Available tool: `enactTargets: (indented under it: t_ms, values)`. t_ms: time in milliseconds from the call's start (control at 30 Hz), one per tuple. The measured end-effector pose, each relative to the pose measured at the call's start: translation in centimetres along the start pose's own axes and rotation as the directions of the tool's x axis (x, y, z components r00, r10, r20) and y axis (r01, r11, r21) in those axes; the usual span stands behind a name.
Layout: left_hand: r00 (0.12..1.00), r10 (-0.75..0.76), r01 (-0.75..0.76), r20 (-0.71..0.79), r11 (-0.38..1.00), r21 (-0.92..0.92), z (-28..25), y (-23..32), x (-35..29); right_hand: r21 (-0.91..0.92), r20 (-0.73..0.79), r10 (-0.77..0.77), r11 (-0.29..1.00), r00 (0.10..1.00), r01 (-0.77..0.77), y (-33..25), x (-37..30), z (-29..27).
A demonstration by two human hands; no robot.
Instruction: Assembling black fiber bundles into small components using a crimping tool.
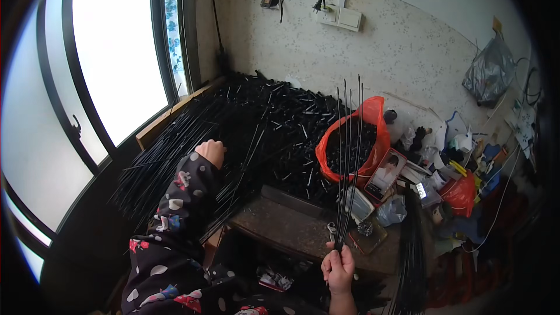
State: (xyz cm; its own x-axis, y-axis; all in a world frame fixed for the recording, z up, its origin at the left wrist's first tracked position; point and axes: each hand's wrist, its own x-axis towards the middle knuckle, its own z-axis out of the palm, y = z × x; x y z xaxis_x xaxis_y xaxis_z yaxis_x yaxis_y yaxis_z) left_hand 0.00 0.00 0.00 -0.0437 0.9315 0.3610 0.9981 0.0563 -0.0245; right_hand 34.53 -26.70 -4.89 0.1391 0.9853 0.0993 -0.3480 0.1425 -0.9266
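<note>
My right hand point(338, 268) is closed around several thin black rods point(342, 234). They stand nearly upright, fanning out slightly, and their tips reach up in front of the wall. My left hand point(211, 153) is stretched over the bench at a heap of small black parts point(280, 102), beside a spread of long black rods point(157, 146). Its fingers are curled and mostly turned away, so whatever they hold is hidden. Both arms come from below; the left one wears a dark patterned sleeve point(175, 204).
Right of the heap stands a container lined with a red plastic bag point(382, 119), full of small black pieces. A box point(386, 170), clear bags and clutter lie beyond it. More black rods point(411, 256) hang at the bench's right. A bright window point(116, 41) is on the left.
</note>
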Motion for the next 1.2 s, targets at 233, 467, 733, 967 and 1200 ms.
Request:
enactTargets:
  t_ms: [233,467,733,967,1200]
  values:
    - [0.967,-0.246,0.218,-0.066,0.934,-0.282,-1.9,-5.8,1.3,-0.048,0.027,0.001,0.999,1.0,0.0,0.3,-0.6,0.4]
    - [0.987,-0.117,0.159,0.113,0.83,-0.534,-1.2,1.0,-6.2,-0.07,0.018,0.021,0.997,1.0,-0.02,1.1,0.1,1.5]
    - [0.965,-0.232,0.227,0.118,0.523,-0.822,4.0,2.2,-12.2,-0.092,0.074,0.047,0.995,0.996,-0.041,1.4,1.0,3.9]
    - [0.972,0.192,0.196,0.138,-0.326,-0.925,-7.7,6.4,-5.0,-0.133,0.028,0.002,0.991,1.0,0.002,1.5,1.1,2.8]
    - [0.984,0.152,0.174,0.091,-0.737,-0.653,-7.5,16.3,-10.6,-0.124,0.181,-0.134,0.98,0.974,0.157,4.7,4.1,7.9]
